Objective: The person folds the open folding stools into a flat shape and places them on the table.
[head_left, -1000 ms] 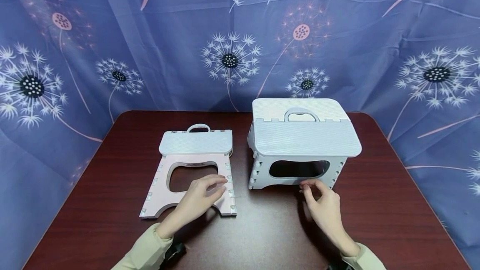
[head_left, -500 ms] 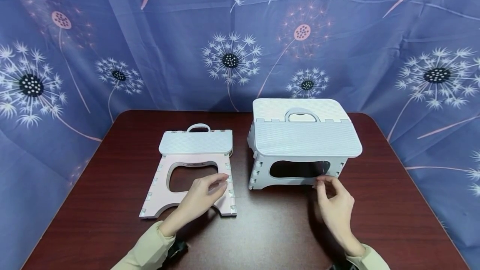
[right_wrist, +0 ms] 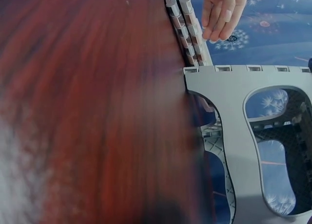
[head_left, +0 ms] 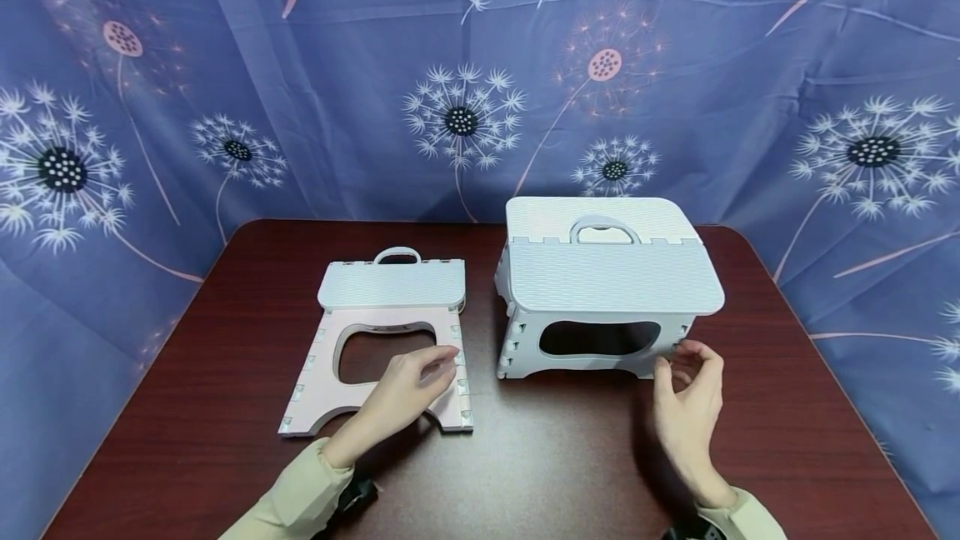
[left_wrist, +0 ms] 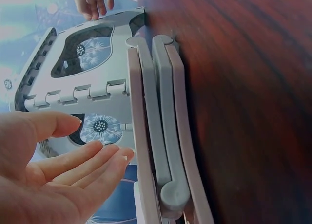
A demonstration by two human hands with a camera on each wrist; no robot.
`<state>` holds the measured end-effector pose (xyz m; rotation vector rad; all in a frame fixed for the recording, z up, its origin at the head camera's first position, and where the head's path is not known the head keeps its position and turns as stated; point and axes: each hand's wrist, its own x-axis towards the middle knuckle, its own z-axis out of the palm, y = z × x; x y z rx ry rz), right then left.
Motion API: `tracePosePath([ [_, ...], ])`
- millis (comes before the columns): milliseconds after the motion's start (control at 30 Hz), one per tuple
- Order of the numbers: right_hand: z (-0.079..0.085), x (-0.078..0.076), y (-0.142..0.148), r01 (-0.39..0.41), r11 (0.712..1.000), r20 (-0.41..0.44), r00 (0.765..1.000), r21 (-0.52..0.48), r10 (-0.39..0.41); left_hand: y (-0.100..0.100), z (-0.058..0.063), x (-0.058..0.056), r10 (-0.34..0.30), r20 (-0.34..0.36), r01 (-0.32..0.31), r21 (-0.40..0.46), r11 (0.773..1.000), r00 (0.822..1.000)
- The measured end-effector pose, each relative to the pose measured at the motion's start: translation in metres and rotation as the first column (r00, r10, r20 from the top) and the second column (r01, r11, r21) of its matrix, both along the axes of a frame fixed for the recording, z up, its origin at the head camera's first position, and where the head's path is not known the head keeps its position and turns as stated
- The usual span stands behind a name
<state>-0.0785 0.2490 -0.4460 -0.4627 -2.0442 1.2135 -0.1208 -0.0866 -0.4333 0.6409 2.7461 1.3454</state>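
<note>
A folded pink stool [head_left: 382, 340] is laid flat on the dark table [head_left: 225, 407], its handle pointing away. The left hand [head_left: 408, 386] is held just over the stool's near right edge, fingers loosely extended and gripping nothing; contact cannot be told. To the right, an unfolded grey stool [head_left: 603, 290] is stood upright on its legs. The right hand [head_left: 690, 398] is placed at its near right leg, fingers curled close to the plastic, apparently to steady it.
</note>
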Motion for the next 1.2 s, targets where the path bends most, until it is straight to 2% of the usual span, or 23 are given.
tracePosePath([
  [233,-0.004,-0.004,0.004,0.008,0.999,0.03,1.0,-0.032,-0.007,0.003,-0.001,-0.001,-0.013,-0.015,0.013,0.0,1.0,1.0],
  [433,-0.005,-0.006,0.008,-0.044,0.999,0.113,0.993,0.002,0.044,0.004,0.002,-0.005,-0.004,-0.011,0.004,-0.004,1.0,1.0],
  [600,-0.002,-0.008,0.01,-0.108,0.993,0.216,0.97,-0.052,0.116,0.01,0.005,-0.008,-0.026,0.0,0.026,-0.01,1.0,1.0],
  [767,0.001,-0.01,0.015,-0.142,0.987,0.289,0.944,-0.078,0.159,0.023,0.004,-0.01,-0.081,-0.029,0.08,-0.037,0.996,0.996],
  [1000,0.001,-0.01,0.023,-0.186,0.982,0.364,0.913,-0.028,0.183,0.038,0.002,-0.011,-0.137,-0.04,0.135,-0.055,0.989,0.99],
  [1200,0.0,-0.01,0.026,-0.213,0.977,0.408,0.892,0.003,0.193,0.044,-0.002,-0.013,-0.146,-0.068,0.141,-0.074,0.987,0.987],
])
